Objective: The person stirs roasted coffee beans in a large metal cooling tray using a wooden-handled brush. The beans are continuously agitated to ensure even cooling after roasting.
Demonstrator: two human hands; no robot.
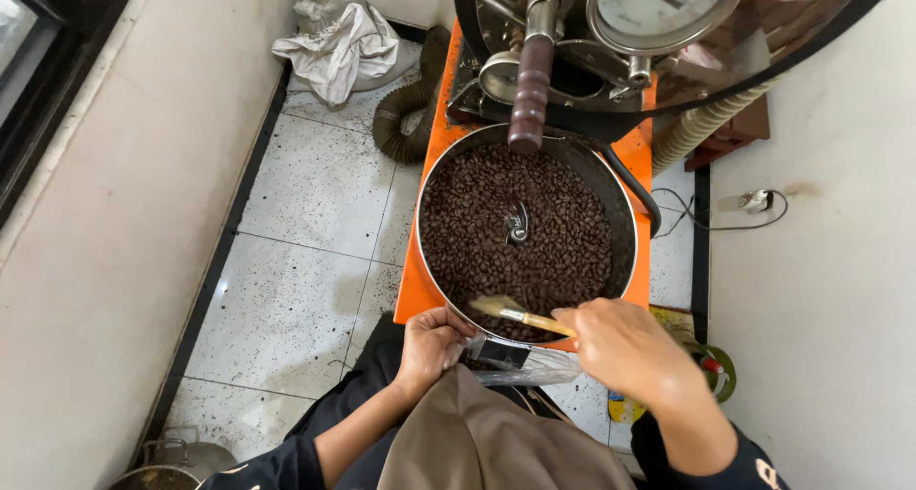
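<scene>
A round metal cooling tray (625,213) on an orange roasting machine (420,294) is full of dark roasted coffee beans (477,213), with a small metal hub (516,223) at its middle. My right hand (625,347) holds a small wooden-handled brush (520,312), its pale bristles over the beans at the tray's near rim. My left hand (434,342) grips a clear plastic bag (525,364) under the tray's front chute.
A dark wooden lever handle (530,89) and a round gauge (663,3) hang over the tray's far side. A flexible duct hose (405,118) and a crumpled white sack (339,46) lie on the tiled floor at left. Walls close in on both sides.
</scene>
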